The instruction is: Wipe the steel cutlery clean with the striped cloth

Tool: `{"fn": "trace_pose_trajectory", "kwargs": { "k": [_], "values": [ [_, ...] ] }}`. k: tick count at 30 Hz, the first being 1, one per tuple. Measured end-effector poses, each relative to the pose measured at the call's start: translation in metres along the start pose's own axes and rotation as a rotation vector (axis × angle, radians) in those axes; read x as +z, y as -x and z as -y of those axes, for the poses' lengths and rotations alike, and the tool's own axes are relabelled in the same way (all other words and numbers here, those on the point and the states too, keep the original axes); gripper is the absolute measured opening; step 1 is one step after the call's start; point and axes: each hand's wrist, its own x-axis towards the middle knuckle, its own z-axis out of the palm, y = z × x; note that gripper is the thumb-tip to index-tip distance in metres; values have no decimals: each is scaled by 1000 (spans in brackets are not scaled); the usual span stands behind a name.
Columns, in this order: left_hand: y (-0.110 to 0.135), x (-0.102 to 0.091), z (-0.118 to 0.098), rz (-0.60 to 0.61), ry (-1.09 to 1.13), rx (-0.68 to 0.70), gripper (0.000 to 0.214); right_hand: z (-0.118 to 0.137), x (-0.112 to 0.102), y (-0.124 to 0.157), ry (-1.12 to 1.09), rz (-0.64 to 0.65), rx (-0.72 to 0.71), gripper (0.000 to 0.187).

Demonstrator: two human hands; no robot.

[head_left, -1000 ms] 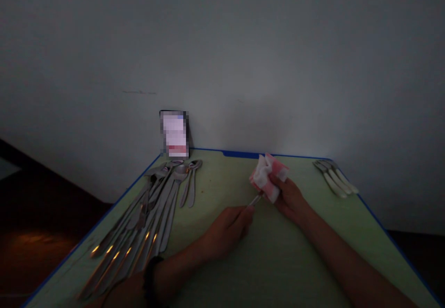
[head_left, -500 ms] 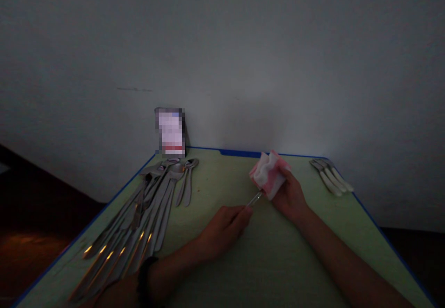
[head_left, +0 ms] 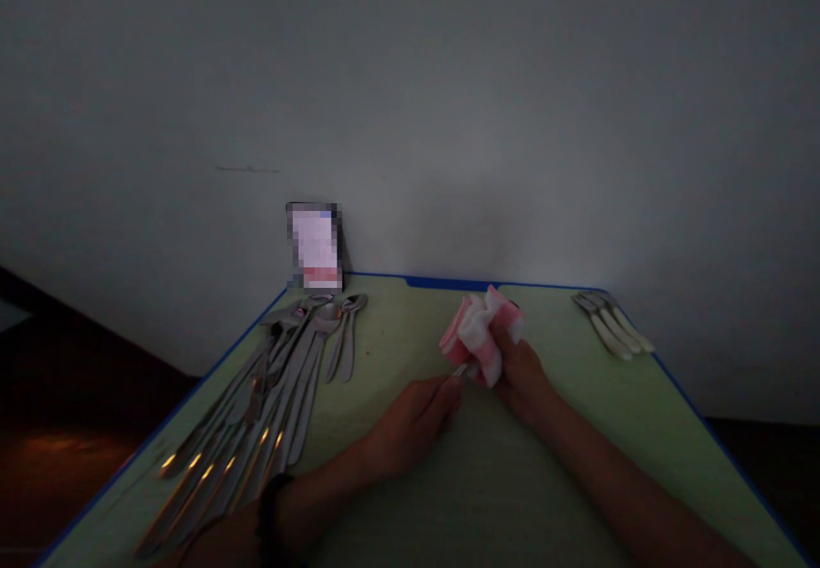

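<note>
At lower centre, the left hand (head_left: 413,421) pinches the near end of a thin, silvery metal utensil (head_left: 461,370). Just beyond, the right hand (head_left: 522,373) clenches a crumpled pink-and-white cloth (head_left: 479,336) around its far end, above the green table (head_left: 564,440).

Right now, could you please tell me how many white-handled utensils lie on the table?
3, it seems: the white-handled utensils lie side by side at the far right corner of the green table; dim light may hide another.

Pink-white cloth (head_left: 480,342) around metal utensil (head_left: 459,370)
</note>
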Motion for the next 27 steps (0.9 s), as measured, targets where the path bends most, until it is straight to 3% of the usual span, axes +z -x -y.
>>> {"fn": "trace_pose_trajectory", "kwargs": {
  "k": [5, 11, 14, 20, 23, 27],
  "values": [
    [1, 1, -1, 40, -45, -25, 43, 0, -2, -8, 11, 6, -60, 38],
    [6, 0, -6, 55, -53, -26, 43, 10, -21, -24, 245, -73, -262, 40],
    [5, -1, -6, 64, -30, -42, 44, 8, -20, -23, 217, -103, -236, 38],
    [2, -3, -2, 70, -18, -44, 45, -3, 0, -8, 13, -173, -52, 35],
    [1, -2, -1, 80, -22, -52, 46, -4, 3, -4, 13, -124, -22, 35],
    [2, -1, -3, 65, -23, -48, 46, -1, -2, -10, 47, -21, -95, 39]
  ]
}}
